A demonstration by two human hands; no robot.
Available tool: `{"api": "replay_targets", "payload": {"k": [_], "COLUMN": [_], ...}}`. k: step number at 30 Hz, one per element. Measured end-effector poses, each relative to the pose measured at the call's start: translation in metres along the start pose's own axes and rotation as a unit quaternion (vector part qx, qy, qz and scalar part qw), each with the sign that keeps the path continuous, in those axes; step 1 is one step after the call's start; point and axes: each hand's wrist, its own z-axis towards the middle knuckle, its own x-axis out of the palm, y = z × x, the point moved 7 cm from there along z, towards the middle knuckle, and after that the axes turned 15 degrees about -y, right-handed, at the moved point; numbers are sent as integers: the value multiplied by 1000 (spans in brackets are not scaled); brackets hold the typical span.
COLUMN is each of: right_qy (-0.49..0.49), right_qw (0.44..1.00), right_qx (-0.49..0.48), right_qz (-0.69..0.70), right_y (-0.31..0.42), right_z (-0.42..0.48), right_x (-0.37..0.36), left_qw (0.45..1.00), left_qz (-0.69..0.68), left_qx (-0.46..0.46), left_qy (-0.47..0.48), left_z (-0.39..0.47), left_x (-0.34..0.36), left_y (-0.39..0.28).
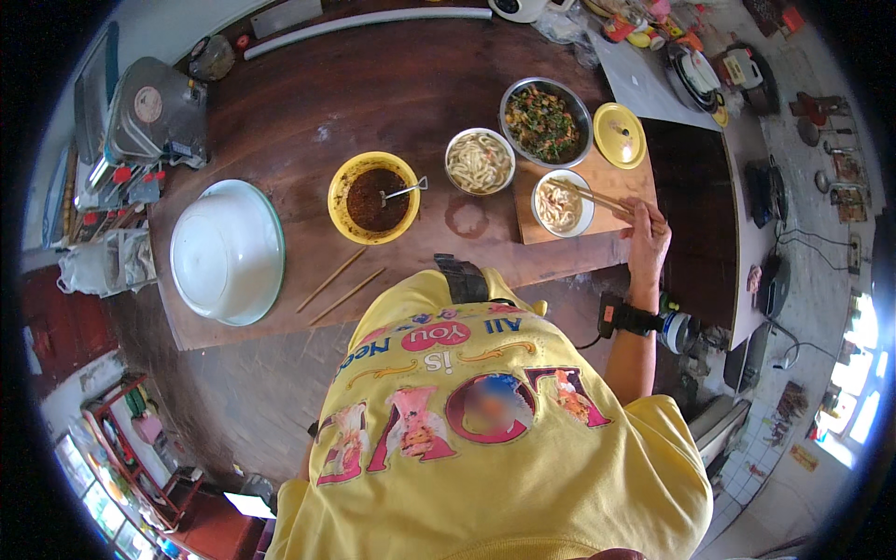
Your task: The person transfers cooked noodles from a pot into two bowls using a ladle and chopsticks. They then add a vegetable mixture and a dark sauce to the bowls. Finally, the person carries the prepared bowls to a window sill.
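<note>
My right hand (645,227) holds a pair of wooden chopsticks (607,201), their tips in a white bowl of noodles (560,204) on a wooden board (609,222). Up and left of that bowl, a second bowl of noodles (480,162) stands on the table. A steel bowl of chopped vegetables (547,120) lies behind, with a yellow lid (619,136) to its right. Further left is a yellow bowl of dark sauce (374,198) with a metal spoon (406,190) in it. My left hand is out of view; only part of that arm shows beside the yellow shirt.
Two loose wooden chopsticks (332,280) lie near the front edge of the table (280,119). An overturned white basin (225,253) rests at the left end. A long pale tube (371,29) lies along the back. Pots and packets crowd the counter at the upper right.
</note>
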Motion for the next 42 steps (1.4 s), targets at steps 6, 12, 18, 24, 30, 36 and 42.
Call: {"api": "replay_targets", "payload": {"k": [6,12,18,24,30,36,42], "right_qy": [6,11,-37,26,-23,-143,-161], "right_qw": [997,999,999,999,997,936,909], "right_qx": [38,38,19,45,61,234,279], "right_qz": [-68,-17,-18,-7,31,219,263], "right_y": [-55,-42,-46,-51,-86,-155,-147], "right_z": [-28,-35,-32,-40,-38,-43,-47], "right_x": [-25,-17,-36,-30,-49,-37,-50], "left_qw": [1000,999,998,998,998,998,998], "left_qz": [20,35,43,46,49,52,52], "left_qx": [4,9,13,16,17,20,19], "left_qy": [18,32,38,38,39,38,37], "left_z": [5,10,12,12,11,8,6], "left_x": [-5,-7,-6,-5,-2,-2,0], "left_y": [-6,-12,-15,-18,-18,-21,-20]}}
